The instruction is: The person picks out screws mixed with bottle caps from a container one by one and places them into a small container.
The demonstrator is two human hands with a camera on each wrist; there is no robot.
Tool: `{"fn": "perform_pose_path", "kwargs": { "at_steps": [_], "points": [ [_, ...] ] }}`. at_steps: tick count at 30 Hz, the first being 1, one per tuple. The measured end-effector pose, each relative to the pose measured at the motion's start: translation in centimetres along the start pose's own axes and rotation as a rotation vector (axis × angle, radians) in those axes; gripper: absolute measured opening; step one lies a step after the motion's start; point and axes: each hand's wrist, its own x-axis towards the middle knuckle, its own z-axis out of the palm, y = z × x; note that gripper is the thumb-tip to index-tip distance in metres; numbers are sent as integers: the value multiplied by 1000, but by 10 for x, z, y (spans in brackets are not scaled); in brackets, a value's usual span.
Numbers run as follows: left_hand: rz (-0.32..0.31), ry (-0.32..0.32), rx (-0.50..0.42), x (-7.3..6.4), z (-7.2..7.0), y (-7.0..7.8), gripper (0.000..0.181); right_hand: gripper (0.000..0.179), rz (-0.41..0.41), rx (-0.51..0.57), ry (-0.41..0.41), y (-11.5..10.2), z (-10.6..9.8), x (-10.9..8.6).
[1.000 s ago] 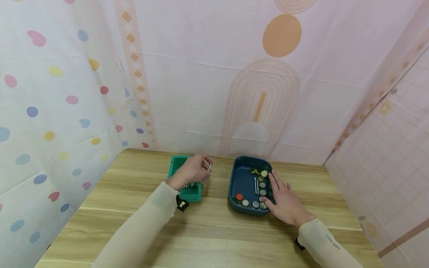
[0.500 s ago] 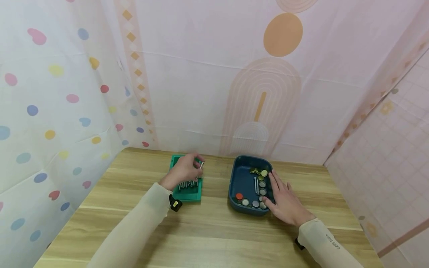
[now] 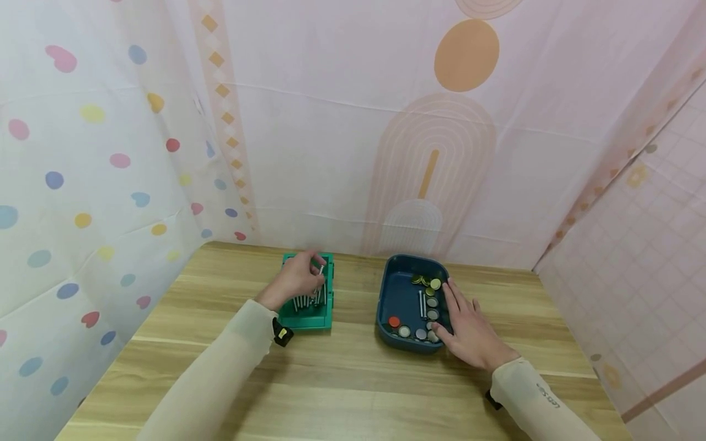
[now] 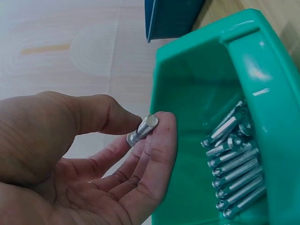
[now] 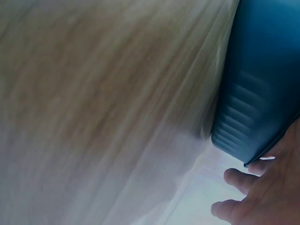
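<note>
My left hand [image 3: 298, 274] pinches a silver metal bolt [image 4: 144, 127] between thumb and fingertips, above the green bin [image 4: 267, 93]. Below and beside it in the left wrist view, several similar bolts [image 4: 239, 178] lie in the bin, mostly side by side. My right hand [image 3: 469, 321] rests on the right rim of the dark blue tray [image 3: 394, 300], its fingers extended and the thumb reaching over the edge. Inside that tray lie two bolts [image 3: 422, 305] and several round bottle-cap-like discs, silver, gold and one red [image 3: 394, 321]. Part of the tray's right side is hidden by the hand.
Both containers stand on a wooden table [image 3: 353, 373], with a gap of bare wood between them. Patterned cloth [image 3: 320, 153] hangs behind the table and along both sides. The tray's ridged outer wall [image 5: 248, 108] shows in the right wrist view.
My left hand has moved left with the bolt, from the green bin's right edge back over the bin, uncovering more of the bolts inside. The right hand has stayed on the tray rim.
</note>
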Motion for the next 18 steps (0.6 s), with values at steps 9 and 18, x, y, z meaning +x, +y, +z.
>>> {"fn": "perform_pose_path", "kwargs": {
  "at_steps": [9,18],
  "points": [
    [-13,-21,14,1,-2,-14,37,94,0,3,-1,-1,-1,0],
    [-71,-16,57,-2,-2,-13,40,94,2,-1,2,-1,-1,0]
  ]
}}
